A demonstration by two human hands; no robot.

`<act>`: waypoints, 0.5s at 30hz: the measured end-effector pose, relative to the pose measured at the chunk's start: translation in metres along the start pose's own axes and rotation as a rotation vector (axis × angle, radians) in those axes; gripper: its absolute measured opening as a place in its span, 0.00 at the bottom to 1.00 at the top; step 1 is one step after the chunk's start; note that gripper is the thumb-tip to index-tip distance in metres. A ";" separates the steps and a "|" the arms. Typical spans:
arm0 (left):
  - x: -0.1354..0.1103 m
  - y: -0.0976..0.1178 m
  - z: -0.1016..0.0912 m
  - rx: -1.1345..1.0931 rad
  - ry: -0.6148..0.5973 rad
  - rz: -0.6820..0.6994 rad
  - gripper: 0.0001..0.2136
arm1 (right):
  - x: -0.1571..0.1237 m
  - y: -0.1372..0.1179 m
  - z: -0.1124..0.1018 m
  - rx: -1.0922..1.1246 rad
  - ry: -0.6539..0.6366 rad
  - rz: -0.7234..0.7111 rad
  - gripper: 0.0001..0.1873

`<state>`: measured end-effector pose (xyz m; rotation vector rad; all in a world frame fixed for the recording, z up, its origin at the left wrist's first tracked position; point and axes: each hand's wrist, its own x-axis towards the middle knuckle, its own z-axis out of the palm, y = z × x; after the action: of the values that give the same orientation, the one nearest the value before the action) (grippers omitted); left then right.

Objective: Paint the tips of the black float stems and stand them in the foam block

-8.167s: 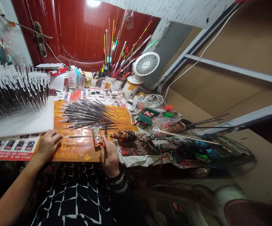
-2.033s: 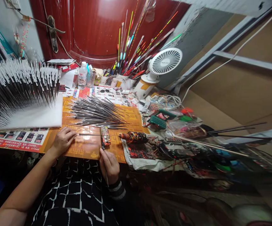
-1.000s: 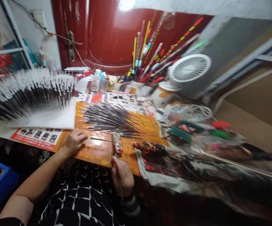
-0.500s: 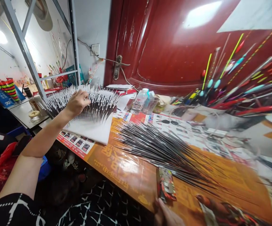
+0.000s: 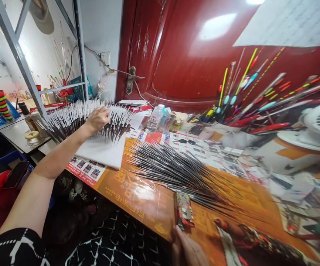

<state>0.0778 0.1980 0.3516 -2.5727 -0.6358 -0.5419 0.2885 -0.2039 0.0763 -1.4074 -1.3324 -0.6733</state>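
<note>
Left hand [image 5: 97,120] among white-tipped sticks [image 5: 65,120], which stand at white foam [image 5: 106,152] on the desk's [image 5: 142,202] left end. Fingers curled; from here I cannot tell whether they grip one. Right hand [image 5: 189,248] blurred at the near edge, beside a paint-smeared block [image 5: 184,210]; grip unclear. Loose dark sticks [image 5: 173,168] lie mid-desk.

An orange printed sheet [image 5: 145,203] and leaflets [image 5: 86,170] cover the table [image 5: 46,146]. On them lie a white foam slab [image 5: 108,151], a heap of thin dark rods [image 5: 173,168] and a small block [image 5: 184,210] (its top blotched with colour); a clear bottle [image 5: 155,118] stands behind.
</note>
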 end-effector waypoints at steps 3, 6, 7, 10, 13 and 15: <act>-0.003 -0.001 -0.005 -0.014 0.022 -0.052 0.11 | 0.003 -0.004 -0.002 -0.015 -0.103 0.016 0.32; -0.011 0.010 -0.022 -0.077 0.111 -0.072 0.16 | 0.012 -0.015 -0.005 -0.011 -0.103 0.028 0.31; -0.014 0.018 -0.027 -0.116 0.154 -0.060 0.17 | 0.016 -0.019 -0.005 0.002 -0.089 0.042 0.30; -0.028 0.056 -0.029 -0.189 0.313 -0.082 0.14 | 0.027 -0.020 -0.002 0.032 -0.108 0.108 0.24; -0.049 0.124 -0.014 -0.473 0.244 0.054 0.12 | 0.032 -0.010 0.001 0.005 -0.141 0.158 0.19; -0.068 0.184 -0.006 -0.681 0.116 0.342 0.10 | 0.035 -0.003 0.002 -0.008 -0.211 0.196 0.17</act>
<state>0.1147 0.0242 0.2675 -3.1399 0.0636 -0.8954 0.2933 -0.1896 0.1079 -1.6260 -1.3314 -0.4093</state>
